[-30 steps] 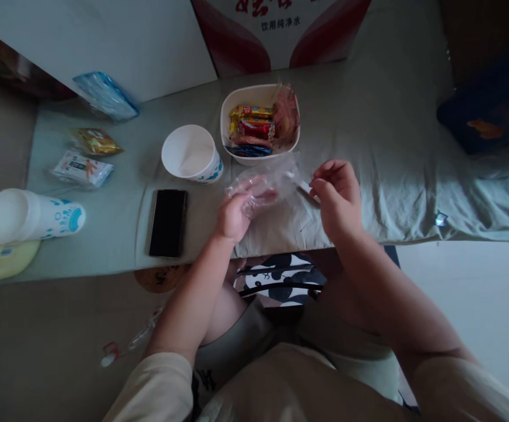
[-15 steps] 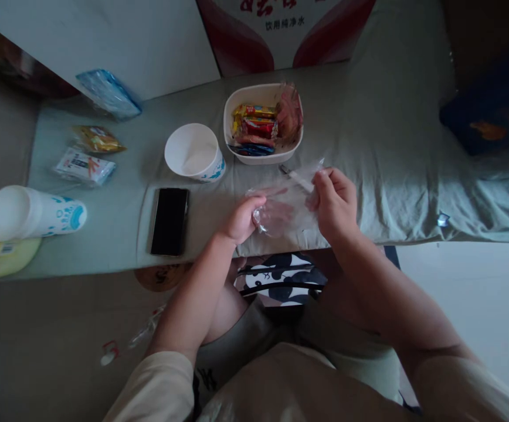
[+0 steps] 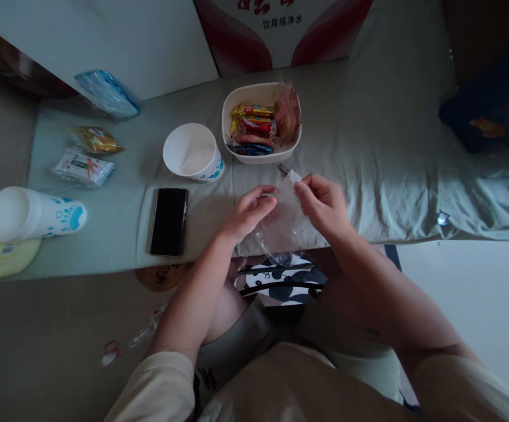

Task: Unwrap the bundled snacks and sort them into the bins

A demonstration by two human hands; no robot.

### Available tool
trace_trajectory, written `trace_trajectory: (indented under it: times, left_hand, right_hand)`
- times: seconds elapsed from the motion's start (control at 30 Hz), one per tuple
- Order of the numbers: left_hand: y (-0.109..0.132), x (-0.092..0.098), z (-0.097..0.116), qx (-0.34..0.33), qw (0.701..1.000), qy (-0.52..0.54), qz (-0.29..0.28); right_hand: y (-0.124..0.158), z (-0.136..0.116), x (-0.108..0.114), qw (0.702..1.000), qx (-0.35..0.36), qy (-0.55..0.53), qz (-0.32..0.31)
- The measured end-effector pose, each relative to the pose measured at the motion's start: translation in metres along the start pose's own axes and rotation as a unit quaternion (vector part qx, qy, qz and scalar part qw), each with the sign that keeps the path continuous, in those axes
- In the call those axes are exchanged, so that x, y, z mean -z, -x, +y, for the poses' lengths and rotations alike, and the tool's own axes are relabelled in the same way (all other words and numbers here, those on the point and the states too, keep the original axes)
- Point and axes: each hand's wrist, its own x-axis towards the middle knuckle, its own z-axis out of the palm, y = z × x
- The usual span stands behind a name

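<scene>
A clear plastic bag (image 3: 283, 225) hangs down over the table's front edge. Its upper corner is pinched between the thumb and fingers of my right hand (image 3: 325, 202). To the left, my left hand (image 3: 254, 211) has its thumb and fingers apart, close beside the bag; no firm hold shows there. Just beyond the bag lies a small dark-tipped object (image 3: 283, 169), partly covered, its kind unclear. Behind it sits a white tub (image 3: 263, 158) with several wrapped snacks (image 3: 257, 126) in it. A white paper cup (image 3: 206, 161) stands left of the tub.
A black phone (image 3: 169, 221) lies left of my hands. Farther left are stacked paper cups (image 3: 47, 215), two snack packets (image 3: 85, 167) and a blue plastic packet (image 3: 107, 94). A large printed box (image 3: 281, 47) stands at the back. A dark blue object (image 3: 478, 117) is at right.
My left hand has come off the bag and its fingers have spread. The bag, stretched between both hands before, now hangs from my right hand, which has shifted slightly left.
</scene>
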Motion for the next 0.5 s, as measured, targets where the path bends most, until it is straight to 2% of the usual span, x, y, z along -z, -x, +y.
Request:
trace_trajectory:
  times: [0.07, 0.17, 0.27, 0.4, 0.5]
  left_hand:
    - [-0.001, -0.004, 0.001, -0.001, 0.999, -0.033, 0.029]
    - [-0.003, -0.003, 0.0, -0.043, 0.995, -0.039, 0.082]
    - [-0.005, 0.001, -0.001, -0.101, 0.985, 0.0, 0.14]
    - [-0.009, 0.004, 0.001, -0.135, 0.963, 0.081, 0.221]
    - [-0.01, 0.004, 0.004, -0.132, 0.95, 0.134, 0.249]
  right_hand:
    - [0.001, 0.001, 0.001, 1.0, 0.002, 0.021, -0.016]
    - [0.0, 0.004, 0.002, 0.998, 0.002, 0.053, -0.026]
    - [-0.002, 0.005, 0.001, 0.998, -0.004, 0.07, -0.006]
    - [-0.005, 0.007, 0.003, 0.998, -0.004, 0.048, 0.044]
    - [-0.005, 0.01, 0.006, 1.0, 0.027, 0.003, 0.003]
